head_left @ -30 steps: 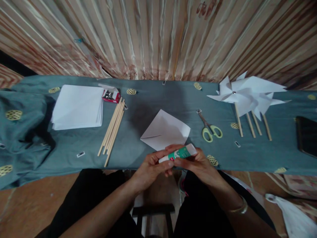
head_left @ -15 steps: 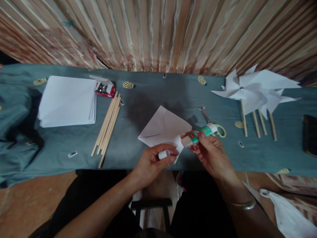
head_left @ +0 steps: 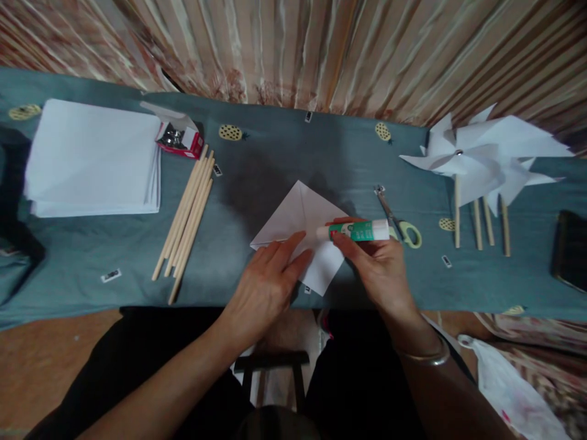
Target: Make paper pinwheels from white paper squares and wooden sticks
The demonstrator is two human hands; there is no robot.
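A green-and-white glue stick (head_left: 360, 231) lies almost level in my right hand (head_left: 383, 266), which is closed around it. Its uncapped tip points left, over the middle of a folded white paper square (head_left: 323, 266) with crease lines. My left hand (head_left: 266, 284) rests on the lower left of that paper, index finger and thumb stretched out and apart; the other fingers are partly hidden. The white cap is out of sight. Just beyond my right hand lie scissors (head_left: 409, 234) with pale green handles.
A stack of white paper (head_left: 94, 159) lies at the left. Beside it are an open red box (head_left: 178, 137) of small metal pieces and several wooden sticks (head_left: 188, 214). Several paper pinwheels (head_left: 477, 159) on sticks lie at the right, near a dark object (head_left: 568, 247). A pleated curtain (head_left: 293, 55) hangs behind.
My right hand has turned the glue stick so its tip points left over the paper. My left hand, which held the white cap, has moved onto the paper. The view has shifted slightly.
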